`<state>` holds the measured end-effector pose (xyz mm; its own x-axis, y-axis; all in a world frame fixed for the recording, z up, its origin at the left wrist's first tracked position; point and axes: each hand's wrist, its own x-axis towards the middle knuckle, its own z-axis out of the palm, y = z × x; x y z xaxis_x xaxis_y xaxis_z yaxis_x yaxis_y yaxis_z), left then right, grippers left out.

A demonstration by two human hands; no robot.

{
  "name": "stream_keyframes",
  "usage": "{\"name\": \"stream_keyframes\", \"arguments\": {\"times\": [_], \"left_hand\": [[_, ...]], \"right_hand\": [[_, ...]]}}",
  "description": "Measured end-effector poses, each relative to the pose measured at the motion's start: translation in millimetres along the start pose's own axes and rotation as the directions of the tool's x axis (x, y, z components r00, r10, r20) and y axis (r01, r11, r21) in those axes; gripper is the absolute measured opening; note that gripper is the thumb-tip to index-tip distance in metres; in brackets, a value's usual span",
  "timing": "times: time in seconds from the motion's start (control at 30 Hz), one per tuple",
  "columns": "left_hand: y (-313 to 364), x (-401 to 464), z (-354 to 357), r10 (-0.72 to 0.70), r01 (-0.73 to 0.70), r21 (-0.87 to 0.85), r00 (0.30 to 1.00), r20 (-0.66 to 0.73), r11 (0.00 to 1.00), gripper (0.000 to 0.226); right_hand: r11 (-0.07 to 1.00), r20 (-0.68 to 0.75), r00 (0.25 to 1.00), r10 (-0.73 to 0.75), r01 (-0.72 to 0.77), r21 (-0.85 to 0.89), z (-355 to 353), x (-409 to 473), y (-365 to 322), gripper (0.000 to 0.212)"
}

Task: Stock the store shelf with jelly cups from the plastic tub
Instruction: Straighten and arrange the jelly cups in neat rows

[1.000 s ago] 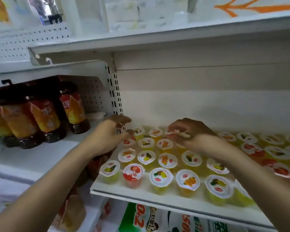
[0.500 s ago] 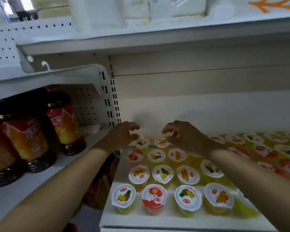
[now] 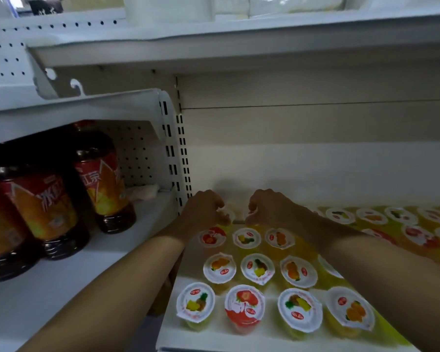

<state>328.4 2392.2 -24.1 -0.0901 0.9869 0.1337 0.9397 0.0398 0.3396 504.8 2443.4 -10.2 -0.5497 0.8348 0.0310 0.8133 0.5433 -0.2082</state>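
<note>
White metal shelving fills the frame, with an upper shelf running across the top and a pale back panel behind the middle. On the left a lower shelf carries big dark bottles of iced tea with red and orange labels, standing upright in front of a perforated back board; a crumpled white scrap lies behind them near the slotted upright. In the lower right, the store shelf holds the jelly cups, set upright in rows, white foil lids with fruit pictures facing up, reaching from the front edge back toward the wall and off to the right edge of the frame. Two bare forearms reach in from the bottom corners and meet at the back row, centre of the frame. The left hand has its fingers curled round a small jelly cup at the very back, whose white lid just peeks past the fingertips. The right hand sits just beside it, fingers bent downward over the back row; something pale shows under them, but I cannot tell whether they grip a cup or merely rest there. The plastic tub is not in sight.
</note>
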Motion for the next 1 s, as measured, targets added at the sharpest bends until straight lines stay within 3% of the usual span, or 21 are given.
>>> {"name": "stream_keyframes", "arguments": {"times": [0.2,0.5,0.77,1.0], "left_hand": [[-4,3,1,-0.03,0.032,0.055,0.999,-0.029,0.998,0.047],[-5,4,2,-0.059,0.059,-0.004,0.998,-0.022,0.998,0.046],[-5,-8,-1,-0.075,0.066,-0.088,0.992,-0.103,0.994,0.053],[1,-41,-12,-0.083,0.059,-0.154,0.985,-0.153,0.986,0.043]], "right_hand": [[1.0,-0.022,1.0,-0.005,0.006,0.018,3,7,-9,0.037],[0.995,-0.04,0.999,-0.028,0.032,0.09,16,13,-8,0.032],[0.989,-0.029,0.998,-0.061,0.064,0.132,9,3,1,0.048],[0.993,0.105,0.991,-0.085,0.093,-0.078,9,-11,23,0.043]]}}
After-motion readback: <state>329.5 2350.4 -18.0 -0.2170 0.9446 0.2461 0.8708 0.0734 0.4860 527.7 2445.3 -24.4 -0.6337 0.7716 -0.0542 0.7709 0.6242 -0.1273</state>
